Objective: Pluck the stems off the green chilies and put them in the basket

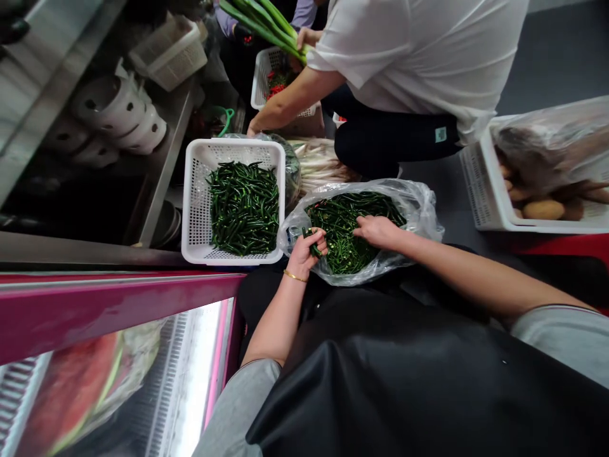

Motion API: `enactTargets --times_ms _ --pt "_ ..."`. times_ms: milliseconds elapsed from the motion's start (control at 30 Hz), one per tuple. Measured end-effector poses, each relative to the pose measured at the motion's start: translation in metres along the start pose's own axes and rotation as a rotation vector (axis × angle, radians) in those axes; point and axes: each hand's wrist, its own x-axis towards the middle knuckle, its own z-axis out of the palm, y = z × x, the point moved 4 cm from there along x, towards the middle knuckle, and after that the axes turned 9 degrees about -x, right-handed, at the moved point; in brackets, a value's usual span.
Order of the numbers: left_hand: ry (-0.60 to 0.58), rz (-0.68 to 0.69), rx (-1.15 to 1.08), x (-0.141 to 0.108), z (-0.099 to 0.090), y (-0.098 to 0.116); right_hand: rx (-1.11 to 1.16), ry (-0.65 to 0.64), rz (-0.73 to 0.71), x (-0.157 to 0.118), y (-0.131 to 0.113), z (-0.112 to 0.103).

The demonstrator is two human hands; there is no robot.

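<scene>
Left hand point(308, 251): curling nearly closed, thumb pressing over bent fingers, holding a small bunch of chilies point(314, 244) just above the near left edge of the bag.
Right hand point(377, 231): bending fingers partly closed, touching the heap in the bag with the fingertips; whether pinching any chili, cannot tell.
Green chilies point(346, 249): lying heaped between the two hands, passing under the right fingertips, with thin stems showing.
Clear bag point(421, 202): gaping open around the heap, spreading beneath the right hand and wrist, crumpling out past the knuckles.
White basket point(191, 203): standing just beyond and to the left of the left hand, holding a pile of dark green chilies point(245, 209).
Bracelet point(295, 277): circling the wrist below the left grip.
Pale stalks point(323, 162): lying beyond both hands, behind the bag.
Person in a white shirt point(419, 47): bending beyond the right hand, gripping long green leaves point(266, 25) in one hand, reaching down behind the white basket with the other.
Purple sleeve point(304, 13): showing farther off, past the leaves.
Far basket point(259, 86): standing well beyond the left grip, holding some red pieces.
Crate point(480, 184): sitting well apart to the right of the right hand, holding brownish produce under plastic.
Watermelon point(76, 381): lying nearer the body, left of the left forearm.
</scene>
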Motion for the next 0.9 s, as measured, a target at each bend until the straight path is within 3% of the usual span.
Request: enactTargets --times_ms 67,133,267,333,400,500,600,733,800,900 --pt "0.021 -0.009 0.048 -0.004 -0.002 -0.002 0.008 -0.018 -0.038 0.012 0.000 0.004" --pt "0.057 0.009 0.105 -0.006 -0.002 -0.005 0.076 0.029 0.013 0.016 0.013 0.001" --pt "0.134 0.077 0.263 -0.002 0.005 -0.017 0.538 0.151 0.200 0.003 0.032 -0.016" --pt "0.174 0.140 0.323 0.002 0.011 -0.023 0.919 0.127 0.246 -0.006 0.015 -0.016" --pt "0.187 0.203 0.359 0.005 0.014 -0.026 1.299 0.066 0.272 -0.010 -0.018 -0.010" --pt "0.139 0.201 0.447 0.001 0.013 -0.026 1.585 0.077 0.283 -0.013 -0.061 -0.001" --pt "-0.026 0.027 0.612 -0.008 0.013 -0.026 1.692 0.066 0.276 -0.017 -0.073 0.006" --pt "-0.281 -0.174 0.880 -0.021 0.023 -0.034 1.714 -0.031 0.122 -0.027 -0.068 0.006" --pt "-0.297 -0.180 0.902 -0.024 0.030 -0.040 1.664 0.047 0.132 -0.031 -0.063 0.005" --pt "-0.235 -0.130 0.829 -0.023 0.035 -0.048 1.562 0.250 0.294 -0.036 -0.057 0.003"
